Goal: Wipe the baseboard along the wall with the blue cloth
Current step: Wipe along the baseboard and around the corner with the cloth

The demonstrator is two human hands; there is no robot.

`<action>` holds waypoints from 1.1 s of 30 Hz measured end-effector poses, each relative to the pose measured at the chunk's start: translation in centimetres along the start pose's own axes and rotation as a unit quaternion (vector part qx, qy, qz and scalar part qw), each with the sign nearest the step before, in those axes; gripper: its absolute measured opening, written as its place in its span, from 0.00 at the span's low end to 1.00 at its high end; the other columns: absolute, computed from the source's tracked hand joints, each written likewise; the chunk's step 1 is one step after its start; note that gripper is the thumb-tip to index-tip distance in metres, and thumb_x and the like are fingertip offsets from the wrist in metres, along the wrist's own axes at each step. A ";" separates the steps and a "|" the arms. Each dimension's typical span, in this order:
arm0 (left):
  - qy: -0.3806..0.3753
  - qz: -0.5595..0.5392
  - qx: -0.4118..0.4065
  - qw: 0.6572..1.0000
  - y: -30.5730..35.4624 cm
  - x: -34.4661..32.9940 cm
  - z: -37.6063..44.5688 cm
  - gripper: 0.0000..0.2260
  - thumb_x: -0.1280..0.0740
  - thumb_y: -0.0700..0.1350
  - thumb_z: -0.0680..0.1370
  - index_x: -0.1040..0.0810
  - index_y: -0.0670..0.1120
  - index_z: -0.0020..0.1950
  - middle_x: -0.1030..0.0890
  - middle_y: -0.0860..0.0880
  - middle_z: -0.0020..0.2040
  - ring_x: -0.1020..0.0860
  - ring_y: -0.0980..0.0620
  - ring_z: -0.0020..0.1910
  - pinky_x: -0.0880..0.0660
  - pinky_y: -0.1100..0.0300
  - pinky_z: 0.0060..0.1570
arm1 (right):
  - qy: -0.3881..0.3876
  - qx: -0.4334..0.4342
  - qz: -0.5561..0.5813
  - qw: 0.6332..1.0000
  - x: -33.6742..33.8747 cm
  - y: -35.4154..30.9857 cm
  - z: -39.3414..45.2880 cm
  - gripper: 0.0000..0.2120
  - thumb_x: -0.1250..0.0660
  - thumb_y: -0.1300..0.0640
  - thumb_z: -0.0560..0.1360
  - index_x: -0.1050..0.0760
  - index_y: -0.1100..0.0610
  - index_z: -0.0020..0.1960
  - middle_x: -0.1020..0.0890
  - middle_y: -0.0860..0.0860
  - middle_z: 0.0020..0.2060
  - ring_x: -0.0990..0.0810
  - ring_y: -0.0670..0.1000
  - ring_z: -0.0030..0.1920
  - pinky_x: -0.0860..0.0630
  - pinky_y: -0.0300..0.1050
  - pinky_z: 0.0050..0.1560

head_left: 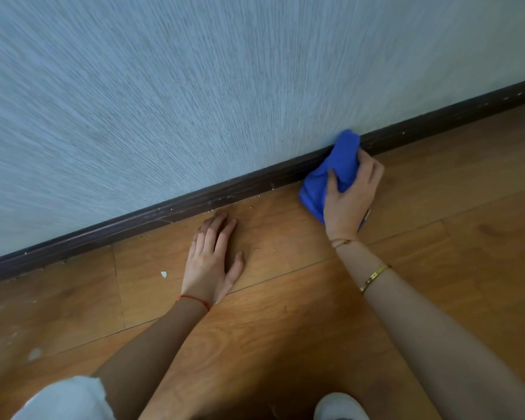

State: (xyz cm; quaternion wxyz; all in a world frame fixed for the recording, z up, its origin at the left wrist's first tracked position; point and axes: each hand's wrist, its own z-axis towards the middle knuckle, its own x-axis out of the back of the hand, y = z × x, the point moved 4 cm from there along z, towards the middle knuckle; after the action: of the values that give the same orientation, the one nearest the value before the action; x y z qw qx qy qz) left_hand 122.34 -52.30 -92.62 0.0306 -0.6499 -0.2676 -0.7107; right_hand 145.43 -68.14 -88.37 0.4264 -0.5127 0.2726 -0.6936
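White fabric (64, 398) sits nearest me at the bottom edge, over what looks like a knee, and a pale shoe tip (340, 406) shows beside it on the wooden floor (285, 344). From there both of my bare forearms reach out toward the baseboard (194, 197), the dark strip I take as my landmark, running slantwise from lower left up to the far right.

My left hand (214, 259) lies flat on the floor just short of the baseboard, fingers straight and a little spread, holding nothing, its fingertips (215, 219) close to the strip without clearly touching it. A red string (194, 300) circles that wrist. A small pale chip (163, 274) lies on the boards on the near side of the baseboard, to the left of that hand, and light crumbs (225, 204) are scattered along the foot of the strip.

Further along the baseboard to the right, my right hand (350, 195) grips the blue cloth (331, 171), fingers and thumb curled round the bunched fabric. That arm wears a gold bangle (375, 277) and a thin chain (341, 242) at the wrist. The cloth's lower part rests on the floor, while its upper fold is pushed against the baseboard and pokes just over its top edge onto the wall (194, 86).

Beyond the baseboard rises that wall, grey-blue with a fine streaked texture, filling the far part of my view.
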 end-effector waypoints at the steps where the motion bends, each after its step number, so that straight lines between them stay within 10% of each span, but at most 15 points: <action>1: 0.002 -0.001 0.000 1.000 0.0 0.0 0.0 0.27 0.39 0.54 0.80 0.33 0.44 0.76 0.33 0.44 0.75 0.34 0.43 0.74 0.34 0.43 0.71 | -0.011 0.006 0.002 1.000 -0.3 -0.4 -0.4 0.19 0.29 0.62 0.74 0.28 0.64 0.63 0.27 0.59 0.59 0.25 0.54 0.60 0.30 0.36 0.64; 8: -0.003 0.009 -0.003 1.000 0.2 0.1 -0.1 0.27 0.41 0.55 0.81 0.34 0.44 0.77 0.34 0.44 0.76 0.34 0.43 0.74 0.35 0.44 0.73 | -0.114 0.090 0.019 0.989 -1.9 -2.0 -3.5 0.17 0.27 0.63 0.74 0.27 0.61 0.60 0.28 0.57 0.57 0.25 0.51 0.57 0.24 0.43 0.57; 33: -0.053 0.049 -0.003 0.997 5.3 -0.5 2.4 0.25 0.42 0.53 0.83 0.36 0.44 0.77 0.33 0.43 0.74 0.30 0.43 0.68 0.30 0.45 0.69 | 0.009 -0.015 0.002 1.000 2.1 2.2 3.1 0.19 0.29 0.63 0.73 0.28 0.61 0.63 0.28 0.57 0.58 0.24 0.54 0.59 0.25 0.50 0.62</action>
State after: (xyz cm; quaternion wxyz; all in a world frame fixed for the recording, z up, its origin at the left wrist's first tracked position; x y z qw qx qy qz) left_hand 126.73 -56.00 -91.28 0.0492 -0.6988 -0.2343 -0.6741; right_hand 148.83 -70.85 -88.20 0.4171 -0.5121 0.2880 -0.6934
